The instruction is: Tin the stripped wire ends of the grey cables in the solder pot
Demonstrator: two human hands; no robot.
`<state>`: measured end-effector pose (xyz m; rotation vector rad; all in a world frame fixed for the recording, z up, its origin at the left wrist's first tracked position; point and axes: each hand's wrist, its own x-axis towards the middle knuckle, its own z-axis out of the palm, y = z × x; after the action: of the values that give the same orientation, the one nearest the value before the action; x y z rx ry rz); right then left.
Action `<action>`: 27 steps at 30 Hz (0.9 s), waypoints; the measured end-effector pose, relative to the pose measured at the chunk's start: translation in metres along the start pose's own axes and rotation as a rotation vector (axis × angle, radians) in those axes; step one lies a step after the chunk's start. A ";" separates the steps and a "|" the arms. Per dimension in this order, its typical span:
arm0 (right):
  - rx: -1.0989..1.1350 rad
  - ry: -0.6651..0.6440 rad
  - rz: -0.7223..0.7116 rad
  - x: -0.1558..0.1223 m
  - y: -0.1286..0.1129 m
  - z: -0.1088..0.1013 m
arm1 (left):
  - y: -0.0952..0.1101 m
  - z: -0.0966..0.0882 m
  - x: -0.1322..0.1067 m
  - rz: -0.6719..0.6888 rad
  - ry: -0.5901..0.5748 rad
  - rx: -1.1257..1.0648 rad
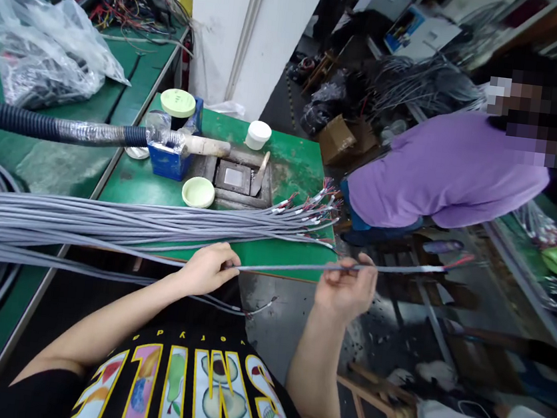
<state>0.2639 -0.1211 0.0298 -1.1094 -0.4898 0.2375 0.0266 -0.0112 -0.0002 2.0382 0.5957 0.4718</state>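
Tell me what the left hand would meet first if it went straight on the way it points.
Probably the right hand: the left hand points along the gray cable that both hold, with the right hand farther along it. Depth is unclear from this single view.

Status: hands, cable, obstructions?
Left hand, right hand both gripping cable. Near straight between them, red end free beyond right hand. Bundle alongside; no visible block.

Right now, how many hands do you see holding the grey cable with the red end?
2: the right hand holds the grey cable nearer its red end; the left hand holds it farther back.
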 end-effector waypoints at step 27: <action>-0.624 -1.114 -0.080 -0.084 0.014 0.057 | 0.010 -0.017 -0.017 -0.301 0.590 -1.052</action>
<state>0.1635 -0.1051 0.0159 -1.4963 -1.6787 0.6673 0.0059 -0.0144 0.0149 0.7839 0.7609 0.9617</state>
